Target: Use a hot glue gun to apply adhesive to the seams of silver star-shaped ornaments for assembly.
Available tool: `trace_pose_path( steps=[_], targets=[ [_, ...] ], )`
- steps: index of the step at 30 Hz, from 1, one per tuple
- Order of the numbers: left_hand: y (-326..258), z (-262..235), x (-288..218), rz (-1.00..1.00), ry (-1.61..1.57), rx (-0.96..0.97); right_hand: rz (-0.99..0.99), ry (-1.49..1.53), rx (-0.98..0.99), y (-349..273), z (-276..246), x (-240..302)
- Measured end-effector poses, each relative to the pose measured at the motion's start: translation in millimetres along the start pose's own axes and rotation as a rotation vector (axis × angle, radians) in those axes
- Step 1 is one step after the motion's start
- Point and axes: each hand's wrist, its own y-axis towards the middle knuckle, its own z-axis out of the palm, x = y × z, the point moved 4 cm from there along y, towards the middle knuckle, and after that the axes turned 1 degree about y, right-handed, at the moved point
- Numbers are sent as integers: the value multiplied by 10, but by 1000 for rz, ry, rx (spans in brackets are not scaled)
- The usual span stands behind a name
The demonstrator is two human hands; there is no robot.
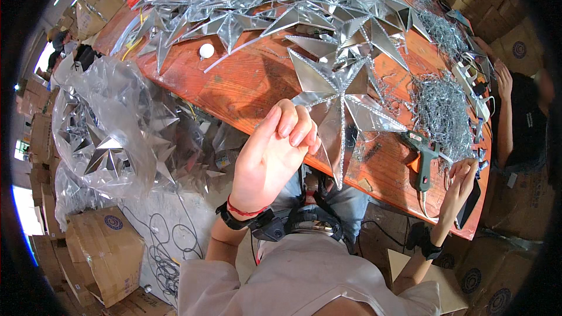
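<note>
My left hand (pixel 269 155) is raised before the table's near edge, palm toward me and fingers curled in. Whether they pinch anything is hidden. Just beyond it, a silver star (pixel 342 90) with beaded seams lies on the table, one point overhanging the edge. My right hand (pixel 459 187) is at the right end of the table, fingers drawn together; I cannot make out anything in them. Beside it lies a green glue gun (pixel 426 167) with an orange trigger and a pale cord. Next to it, a tangled heap of silver bead strands (pixel 442 108) spreads out.
Many silver stars (pixel 234 9) pile up across the far side of the wooden table (pixel 234 90). A white ball (pixel 206 51) sits near them. Wrapped stars fill a clear plastic bag (pixel 111 123) at left, above a cardboard box (pixel 105 251). A co-worker's hand (pixel 503 79) and a power strip (pixel 471 90) are at right.
</note>
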Motion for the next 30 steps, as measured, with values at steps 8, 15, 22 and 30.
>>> trace_pose_path(
  steps=[8, 15, 22, 30],
  targets=[
    [17, -31, 25, -21, 23, 4, 126, -208, 144, -6, -80, -329],
    [21, -26, 17, -53, 1, 10, 49, -437, 110, -107, -95, -507],
    [-36, -47, 16, 49, 104, -8, 14, -367, 217, -69, 92, -211],
    [-77, -126, -4, 135, 191, -122, 91, -379, 301, -153, 181, -157]
  ],
)
